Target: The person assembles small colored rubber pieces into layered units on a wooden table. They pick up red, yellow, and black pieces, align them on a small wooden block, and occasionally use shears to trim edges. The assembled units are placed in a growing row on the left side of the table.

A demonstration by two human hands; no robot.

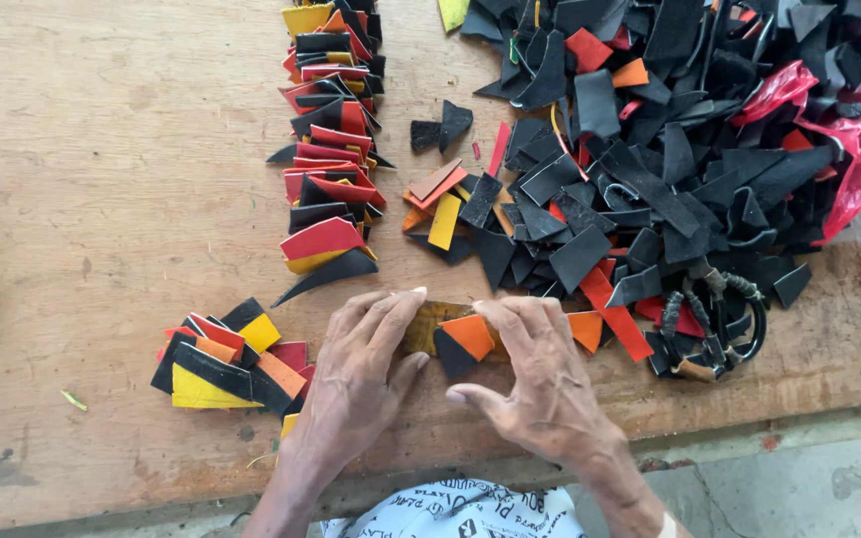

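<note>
Both hands rest on the wooden board (102, 179) near its front edge. My left hand (356, 374) lies flat, fingertips pressing on a tan strip (429, 321). My right hand (540, 374) lies beside it, fingers over the same strip, thumb spread below. Between the two hands sits an orange and black scrap (465, 339) on top of the strip, touched by both hands' fingers. Part of the strip is hidden under the fingers.
A long overlapped row of red, black and yellow pieces (331, 149) runs up the middle. A small stack of pieces (226, 359) lies left. A big heap of black scraps (670, 130) with red plastic (859, 169) fills the right. Black shears (715, 329) lie right.
</note>
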